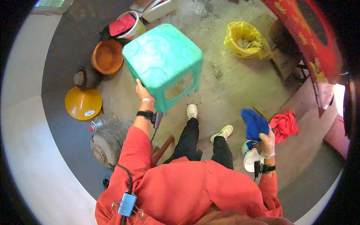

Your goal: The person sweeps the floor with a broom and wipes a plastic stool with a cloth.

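Observation:
A green plastic stool [166, 53] is held up in front of me to the left, its seat facing the camera. My left hand [144, 91] grips its near left side; the fingers are partly hidden by the stool. My right hand [266, 143], in a thin translucent glove, holds a blue cloth [254, 123] well to the right of the stool. Behind that hand lies a red cloth [284, 126]. A white plastic bucket [251, 160] is partly hidden below the same hand.
Left: a brown basin [108, 57], a yellow cone-shaped lid [83, 103], a clear plastic bottle [105, 121], a large grey container [108, 144], and a bucket with red cloth [137, 29]. Right: a yellow-lined waste bin [243, 40] and a worn red object [315, 42].

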